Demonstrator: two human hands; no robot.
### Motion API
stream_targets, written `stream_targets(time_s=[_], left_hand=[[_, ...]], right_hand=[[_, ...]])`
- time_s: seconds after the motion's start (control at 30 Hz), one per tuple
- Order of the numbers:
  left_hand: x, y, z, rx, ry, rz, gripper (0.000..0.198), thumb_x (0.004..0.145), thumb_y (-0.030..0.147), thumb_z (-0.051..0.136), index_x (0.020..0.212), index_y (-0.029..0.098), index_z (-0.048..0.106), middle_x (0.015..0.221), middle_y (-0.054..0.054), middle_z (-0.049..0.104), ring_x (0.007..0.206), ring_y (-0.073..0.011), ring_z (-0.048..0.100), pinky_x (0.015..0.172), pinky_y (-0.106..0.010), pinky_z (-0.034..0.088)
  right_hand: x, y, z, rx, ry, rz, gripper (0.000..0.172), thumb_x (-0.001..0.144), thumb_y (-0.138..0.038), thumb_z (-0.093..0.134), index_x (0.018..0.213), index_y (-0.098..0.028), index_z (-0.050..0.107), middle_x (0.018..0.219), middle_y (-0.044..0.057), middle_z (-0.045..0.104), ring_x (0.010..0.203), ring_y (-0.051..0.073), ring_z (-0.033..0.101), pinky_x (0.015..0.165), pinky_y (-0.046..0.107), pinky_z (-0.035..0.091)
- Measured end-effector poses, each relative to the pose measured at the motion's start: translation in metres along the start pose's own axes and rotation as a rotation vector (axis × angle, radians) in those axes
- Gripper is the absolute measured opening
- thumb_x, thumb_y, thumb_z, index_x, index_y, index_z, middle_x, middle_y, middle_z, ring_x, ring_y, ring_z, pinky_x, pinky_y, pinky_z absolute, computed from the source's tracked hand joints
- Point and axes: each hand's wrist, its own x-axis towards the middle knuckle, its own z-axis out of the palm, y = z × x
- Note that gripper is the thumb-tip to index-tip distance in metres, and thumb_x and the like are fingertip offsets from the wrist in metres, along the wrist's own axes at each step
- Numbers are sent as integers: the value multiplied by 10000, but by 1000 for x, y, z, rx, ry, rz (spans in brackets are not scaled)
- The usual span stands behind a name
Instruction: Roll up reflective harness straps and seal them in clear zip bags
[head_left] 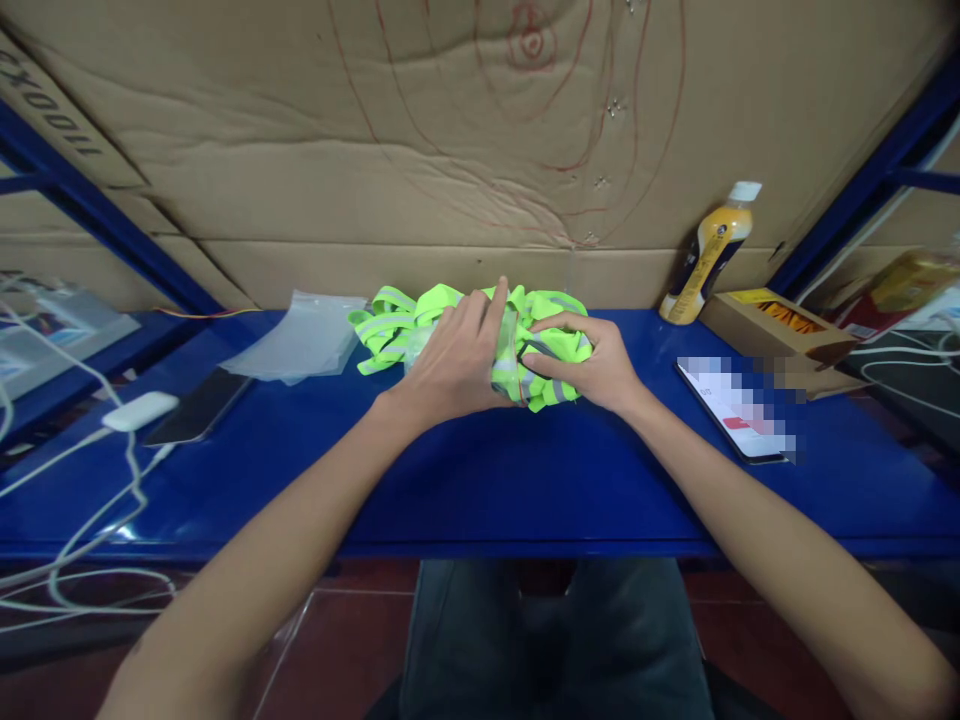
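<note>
Straps [553,302], neon green with pale stripes, lie bunched under your fingers [472,312] on the blue table [480,480]; the step in hand looks like handling them together with clear plastic [505,368]. Your left hand [454,355] lies across the bundle, its fingers stretched out; whether it grips, the view does not show. Your right hand [607,365] curves over the other end, thumb [551,368] and index finger [562,320] apart with strap between them; how firmly they press is hidden. With loops [382,322] poking out left of your fingers, the next move seems to call for a steady hold at both ends. Right of your right fingers, a cardboard box [754,328] holds orange packets [780,316], with a capped bottle [709,258] just beside it. Left of your left fingers lie flat clear sleeves [304,338], contents, if any, not discernible
</note>
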Motion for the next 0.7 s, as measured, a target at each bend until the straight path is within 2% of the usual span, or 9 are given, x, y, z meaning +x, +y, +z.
stream_targets(time_s=[0.07,0.17,0.27,0.33,0.43,0.53,0.63,0.7], left_hand=[[0,2,1,14,-6,22,1462,654,666,932,1680,-12,140,1308,-282,549,1190,-469,571,982,-556,499],[-2,7,6,64,-20,91,1297,796,655,827,1669,-39,165,1269,-285,568,1176,-457,579,975,-547,495],[-3,12,12,94,-17,135,1204,869,623,763,1672,-40,158,1246,-278,592,1159,-443,586,975,-544,491],[-3,13,15,73,2,140,1177,886,598,751,1686,-8,136,1272,-270,597,1173,-432,590,991,-538,488],[-2,12,16,42,48,117,1125,899,559,726,1690,19,136,1339,-283,591,1210,-440,595,1023,-562,480],[0,13,19,-1,88,84,1034,911,491,690,1668,14,172,1463,-325,533,1325,-472,558,1094,-612,458],[-2,15,23,-80,115,91,911,910,374,653,1636,39,216,1590,-330,435,1509,-470,425,1199,-640,406],[-4,18,25,-125,108,98,825,888,298,633,1594,53,283,1561,-317,477,1524,-459,416,1215,-653,400]], right_hand=[[0,-1,1,-23,-20,3,297,761,-425,895,941,-215,788,995,33,817,935,244,737,913,406,537],[-1,3,3,-77,-41,17,276,746,-390,886,932,-209,792,959,34,805,890,235,729,874,396,534],[-2,8,6,-105,23,46,270,739,-359,869,958,-212,809,999,52,805,952,254,741,939,425,537],[-2,9,8,-58,74,99,286,733,-376,874,960,-216,809,1024,59,809,992,265,745,970,440,543],[-2,6,11,106,125,186,346,706,-442,899,948,-217,798,966,46,796,934,248,731,897,423,570],[-1,1,14,182,171,205,382,688,-475,911,939,-216,785,911,25,764,868,220,693,836,396,565],[-2,0,16,111,178,158,327,709,-450,877,891,-218,734,865,2,726,845,202,655,839,377,541],[-3,1,17,43,160,116,251,768,-418,802,857,-224,670,830,-8,682,828,191,622,832,360,518]])
